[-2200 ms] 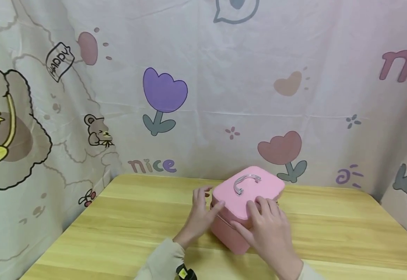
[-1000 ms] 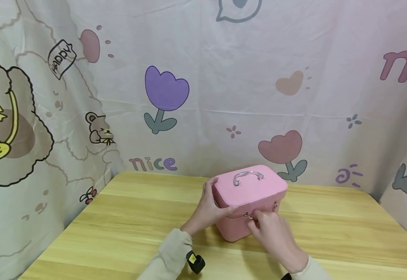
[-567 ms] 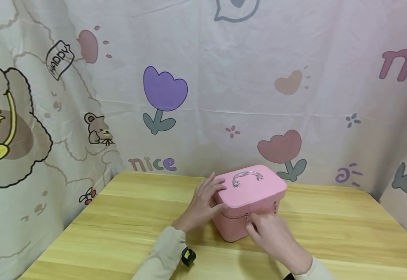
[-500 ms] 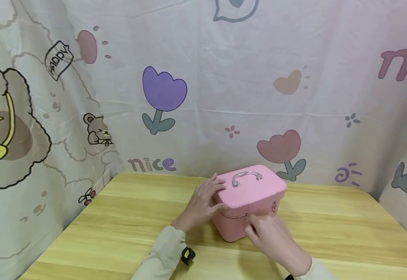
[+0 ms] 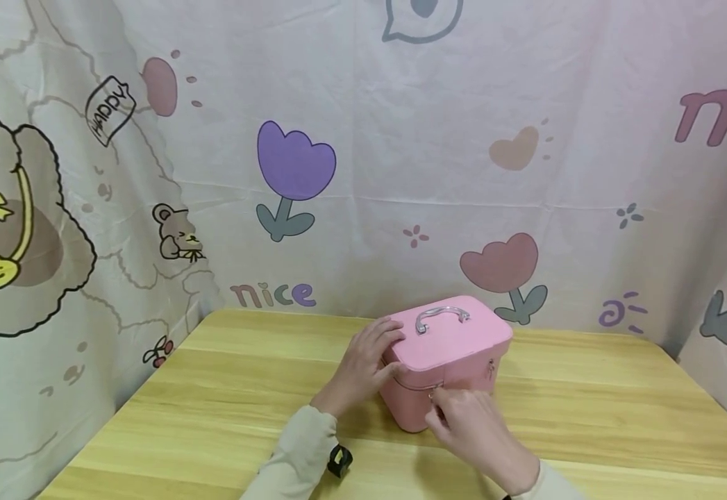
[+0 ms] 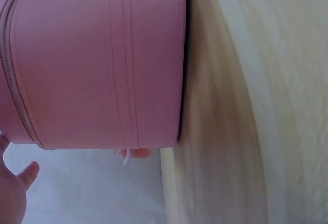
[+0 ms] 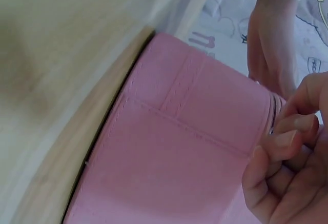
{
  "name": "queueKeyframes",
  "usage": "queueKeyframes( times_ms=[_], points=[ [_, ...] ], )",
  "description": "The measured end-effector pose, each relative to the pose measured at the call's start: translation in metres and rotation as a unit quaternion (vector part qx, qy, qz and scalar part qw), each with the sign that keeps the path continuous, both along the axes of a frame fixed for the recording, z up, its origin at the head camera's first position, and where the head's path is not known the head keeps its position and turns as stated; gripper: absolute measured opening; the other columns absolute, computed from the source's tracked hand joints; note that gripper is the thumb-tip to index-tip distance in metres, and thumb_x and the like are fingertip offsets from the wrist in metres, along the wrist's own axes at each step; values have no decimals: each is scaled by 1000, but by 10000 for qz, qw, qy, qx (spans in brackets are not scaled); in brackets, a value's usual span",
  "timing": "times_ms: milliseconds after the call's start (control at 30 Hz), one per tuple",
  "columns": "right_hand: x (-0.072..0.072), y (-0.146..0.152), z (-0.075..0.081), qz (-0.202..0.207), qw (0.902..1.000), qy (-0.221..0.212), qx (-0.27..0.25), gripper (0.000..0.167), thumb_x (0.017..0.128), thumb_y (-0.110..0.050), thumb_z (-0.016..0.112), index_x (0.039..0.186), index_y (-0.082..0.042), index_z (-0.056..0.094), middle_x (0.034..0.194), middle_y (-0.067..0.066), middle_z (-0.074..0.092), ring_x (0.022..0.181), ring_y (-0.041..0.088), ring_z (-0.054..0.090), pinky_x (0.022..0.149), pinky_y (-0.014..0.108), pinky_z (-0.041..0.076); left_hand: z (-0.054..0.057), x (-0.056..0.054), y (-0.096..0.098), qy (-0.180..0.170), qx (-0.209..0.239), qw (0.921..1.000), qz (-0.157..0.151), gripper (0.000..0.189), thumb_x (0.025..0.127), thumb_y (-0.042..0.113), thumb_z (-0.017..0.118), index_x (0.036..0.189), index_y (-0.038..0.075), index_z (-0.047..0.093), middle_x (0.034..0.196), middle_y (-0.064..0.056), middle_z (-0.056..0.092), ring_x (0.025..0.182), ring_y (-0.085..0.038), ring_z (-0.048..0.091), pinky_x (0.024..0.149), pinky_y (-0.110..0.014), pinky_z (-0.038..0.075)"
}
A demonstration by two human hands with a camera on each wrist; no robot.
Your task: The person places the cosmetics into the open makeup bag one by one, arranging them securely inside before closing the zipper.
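A pink vanity case (image 5: 444, 347) with a silver handle (image 5: 443, 318) on its lid stands upright on the wooden table. My left hand (image 5: 360, 361) rests on the lid's left end, fingers on the top and thumb at the front edge. At the front, my right hand (image 5: 472, 423) has its fingers curled and pinches a zipper pull (image 5: 432, 396), mostly hidden by the fingertips. Another zipper pull (image 5: 491, 368) hangs farther right. In the left wrist view the zipper (image 6: 15, 80) runs along the case's side. The right wrist view shows curled fingers (image 7: 282, 142) beside the zipper line.
The light wooden table (image 5: 226, 410) spreads around the case. Behind it and on the left hangs a printed curtain (image 5: 363, 139) with flowers and bears. A black band with a yellow mark (image 5: 339, 460) sits at my left cuff.
The case has turned so its front faces me more. My left hand has settled onto the lid. My right hand has come down to the zipper and moved left along it with the pull.
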State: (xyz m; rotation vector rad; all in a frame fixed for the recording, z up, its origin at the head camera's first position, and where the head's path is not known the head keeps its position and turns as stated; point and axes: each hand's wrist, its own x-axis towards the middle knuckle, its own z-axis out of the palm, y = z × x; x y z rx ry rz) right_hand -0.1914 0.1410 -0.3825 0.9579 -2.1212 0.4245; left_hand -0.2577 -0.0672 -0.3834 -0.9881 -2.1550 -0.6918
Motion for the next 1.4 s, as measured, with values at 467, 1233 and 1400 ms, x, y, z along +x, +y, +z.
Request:
queueKeyframes(
  times_ms=[467, 1233, 1400],
  points=[
    [3, -7, -5, 329, 9993, 158, -67, 31, 64, -5, 65, 60, -23, 39, 56, -19, 26, 51, -7, 21, 44, 9, 16, -3, 8, 12, 711, -373, 9940, 741, 74, 93, 66, 14, 115, 12, 59, 124, -7, 54, 118, -27, 45, 88, -46, 40],
    [8, -6, -10, 361, 9980, 495, -181, 25, 65, -8, 60, 60, -22, 40, 55, -19, 30, 48, -6, 23, 42, 10, 17, 18, 33, 33, 1108, 427, 9851, 1245, 54, 54, 59, 86, 83, 17, 66, 79, 5, 58, 69, -14, 43, 63, -25, 31],
    [9, -2, -9, 522, 9975, 441, -179, 22, 67, -8, 59, 62, -22, 42, 56, -18, 32, 50, -5, 25, 43, 11, 20, 14, 38, 43, 1469, 499, 9750, 1590, 55, 56, 62, 83, 80, 16, 62, 73, 3, 52, 66, -16, 41, 61, -26, 30]
  ],
)
